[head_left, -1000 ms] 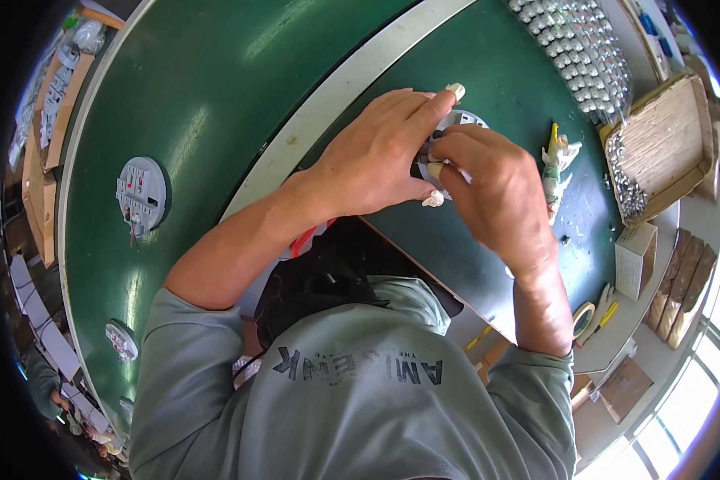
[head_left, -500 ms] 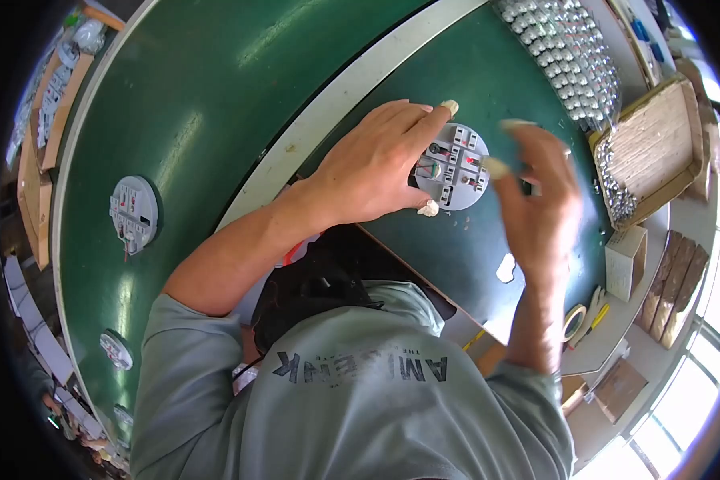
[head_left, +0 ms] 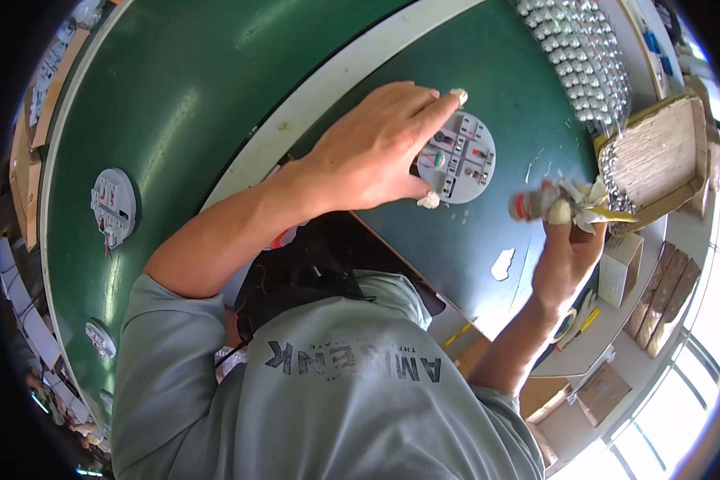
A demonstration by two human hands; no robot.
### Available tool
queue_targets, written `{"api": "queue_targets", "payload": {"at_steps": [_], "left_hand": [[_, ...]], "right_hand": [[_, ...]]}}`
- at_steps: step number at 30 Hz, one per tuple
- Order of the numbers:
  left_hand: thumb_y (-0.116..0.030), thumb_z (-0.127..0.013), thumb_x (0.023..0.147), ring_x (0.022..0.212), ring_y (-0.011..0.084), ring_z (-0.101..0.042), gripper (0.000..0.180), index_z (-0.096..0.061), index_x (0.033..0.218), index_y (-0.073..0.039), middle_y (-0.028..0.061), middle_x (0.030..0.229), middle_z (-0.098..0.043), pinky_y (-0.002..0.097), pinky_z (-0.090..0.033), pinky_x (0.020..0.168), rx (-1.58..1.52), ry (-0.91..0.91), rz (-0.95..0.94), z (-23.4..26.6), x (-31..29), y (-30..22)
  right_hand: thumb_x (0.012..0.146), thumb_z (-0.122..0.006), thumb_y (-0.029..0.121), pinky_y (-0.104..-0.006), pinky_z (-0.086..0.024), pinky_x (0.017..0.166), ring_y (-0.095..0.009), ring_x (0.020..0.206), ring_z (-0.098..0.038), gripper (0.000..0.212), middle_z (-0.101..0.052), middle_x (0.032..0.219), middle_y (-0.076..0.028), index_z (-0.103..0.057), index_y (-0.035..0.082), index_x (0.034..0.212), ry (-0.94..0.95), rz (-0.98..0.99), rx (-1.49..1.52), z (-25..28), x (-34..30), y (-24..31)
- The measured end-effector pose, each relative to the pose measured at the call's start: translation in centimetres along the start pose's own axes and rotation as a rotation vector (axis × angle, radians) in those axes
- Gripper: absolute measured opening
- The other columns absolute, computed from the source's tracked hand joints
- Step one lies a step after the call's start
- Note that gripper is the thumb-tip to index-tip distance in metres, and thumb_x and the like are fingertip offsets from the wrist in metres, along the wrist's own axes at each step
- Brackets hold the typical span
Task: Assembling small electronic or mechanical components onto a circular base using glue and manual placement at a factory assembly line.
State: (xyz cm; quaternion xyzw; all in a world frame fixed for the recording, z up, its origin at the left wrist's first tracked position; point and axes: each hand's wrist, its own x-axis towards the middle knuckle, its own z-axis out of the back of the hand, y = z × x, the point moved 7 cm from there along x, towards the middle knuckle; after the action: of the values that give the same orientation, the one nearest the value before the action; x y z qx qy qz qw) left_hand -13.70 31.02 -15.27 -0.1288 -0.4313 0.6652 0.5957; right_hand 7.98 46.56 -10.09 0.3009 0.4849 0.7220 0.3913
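My left hand [head_left: 380,152] holds a round grey plastic disc [head_left: 475,138] against the green tabletop, thumb and forefinger spread along its left side. Pale covers sit on those fingertips. Raised slots and small red, black and green-tipped parts with thin wires are set in the disc's face. To the right, my right hand [head_left: 570,252] is closed on a bottle-like thing [head_left: 546,203] with a blurred reddish end and crumpled pale wrapping. A yellow pointed piece sticks out beyond the wrapping. The exact kind of this thing cannot be made out.
Rows of shiny silver domed parts [head_left: 580,60] stand at the far right. Beside them, a shallow cardboard box [head_left: 668,152] holds small metal pieces. A tape roll [head_left: 566,324] and a yellow-handled tool [head_left: 588,322] lie nearer. More grey discs [head_left: 114,208] rest on the green surface at left.
My right hand has moved away from the disc toward the cardboard box and now grips the bottle-like thing. My left hand keeps its hold on the disc. The whole view has shifted slightly.
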Motion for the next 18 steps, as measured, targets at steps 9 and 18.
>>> {"api": "queue_targets", "payload": {"at_steps": [9, 18], "left_hand": [[-0.018, -0.098, 0.065, 0.131, 0.0406, -0.059, 0.101, -0.049, 0.151, 0.005, 0.0201, 0.134, -0.063, 0.0486, -0.045, 0.117, 0.002, -0.060, -0.067, 0.3, 0.5, 0.0], [-0.018, -0.098, 0.066, 0.132, 0.0405, -0.058, 0.100, -0.051, 0.151, 0.004, 0.0208, 0.136, -0.062, 0.0476, -0.046, 0.116, 0.042, -0.031, -0.069, 0.0, 1.2, 0.7]], "right_hand": [[0.103, -0.069, 0.001, -0.0430, -0.058, 0.103, -0.030, 0.118, -0.071, 0.042, -0.070, 0.130, -0.022, -0.047, 0.002, 0.138, 0.232, 0.572, -0.229, -11.7, -2.9, 2.9], [0.097, -0.075, -0.003, -0.0387, -0.058, 0.096, -0.023, 0.111, -0.072, 0.048, -0.071, 0.130, -0.016, -0.059, 0.001, 0.142, -0.090, -0.253, -0.445, -1.8, 2.2, 0.7]]}}
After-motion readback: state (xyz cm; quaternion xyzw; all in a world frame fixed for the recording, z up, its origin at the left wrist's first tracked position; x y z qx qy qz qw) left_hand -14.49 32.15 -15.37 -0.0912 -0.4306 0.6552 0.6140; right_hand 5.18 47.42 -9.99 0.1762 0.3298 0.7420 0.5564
